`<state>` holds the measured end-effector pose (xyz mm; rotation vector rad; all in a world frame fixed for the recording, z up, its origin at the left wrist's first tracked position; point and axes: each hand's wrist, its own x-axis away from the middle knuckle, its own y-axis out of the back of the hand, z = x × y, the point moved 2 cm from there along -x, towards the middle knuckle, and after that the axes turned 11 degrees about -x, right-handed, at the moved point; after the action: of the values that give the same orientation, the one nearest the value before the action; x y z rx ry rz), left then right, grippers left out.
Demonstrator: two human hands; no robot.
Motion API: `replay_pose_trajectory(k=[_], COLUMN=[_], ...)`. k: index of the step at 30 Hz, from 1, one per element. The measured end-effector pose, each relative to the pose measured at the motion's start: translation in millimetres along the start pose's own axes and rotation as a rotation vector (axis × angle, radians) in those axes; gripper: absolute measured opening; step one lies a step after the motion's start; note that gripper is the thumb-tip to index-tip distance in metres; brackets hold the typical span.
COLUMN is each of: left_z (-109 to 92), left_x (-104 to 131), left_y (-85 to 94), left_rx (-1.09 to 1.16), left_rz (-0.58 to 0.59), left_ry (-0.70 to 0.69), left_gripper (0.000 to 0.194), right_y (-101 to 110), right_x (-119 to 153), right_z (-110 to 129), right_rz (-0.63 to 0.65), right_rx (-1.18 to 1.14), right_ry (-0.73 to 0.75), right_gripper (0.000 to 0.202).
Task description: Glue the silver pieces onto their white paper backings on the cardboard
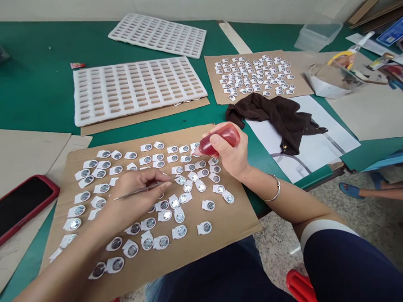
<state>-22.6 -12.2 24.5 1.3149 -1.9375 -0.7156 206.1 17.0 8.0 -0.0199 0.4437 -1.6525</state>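
Many small round metallic pieces on white tabs [206, 205] lie spread over a brown cardboard sheet [225, 226]. My left hand [138, 192] is closed around a thin metal tool [129, 195], whose tip points right toward the pieces at the middle of the sheet. In my right hand [233, 156] is a red squeeze bottle [220, 139], tilted with its nozzle down and to the left, just over pieces near the sheet's upper right. Whether the nozzle touches a piece I cannot tell.
Two white slotted trays [134, 89] lie behind the sheet. More pieces cover another cardboard [211, 78] at the back right, near a dark cloth [280, 115] and plastic containers [329, 81]. A red-cased phone [20, 208] is at left. A person's foot [350, 190] shows at right.
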Motion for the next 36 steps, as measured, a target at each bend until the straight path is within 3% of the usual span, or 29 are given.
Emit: replay_pose_trajectory(k=[6, 20, 30, 36], left_z=[4.7, 6.0, 8.2, -3.0], left_x=[8.6, 5.4, 6.8, 15.2], left_y=[-9.8, -13.4, -20.9, -23.3], left_rx=[-0.103, -0.161, -0.18, -0.229], left_rz=[-0.008, 0.047, -0.02, -0.059], left_ry=[-0.099, -0.145, -0.236, -0.437], left_gripper=[0.021, 0.02, 0.013, 0.015], right_y=[-0.4, -1.1, -7.0, -16.8], right_x=[3.5, 3.4, 5.1, 11.7], right_z=[0.3, -3.1, -4.3, -5.7], right_rz=[0.011, 0.029, 0.07, 0.203], right_rx=[-0.017, 0.038, 0.09, 0.141], right_ry=[-0.002, -0.028, -0.042, -0.044], right_gripper=[0.031, 0.032, 0.032, 0.026])
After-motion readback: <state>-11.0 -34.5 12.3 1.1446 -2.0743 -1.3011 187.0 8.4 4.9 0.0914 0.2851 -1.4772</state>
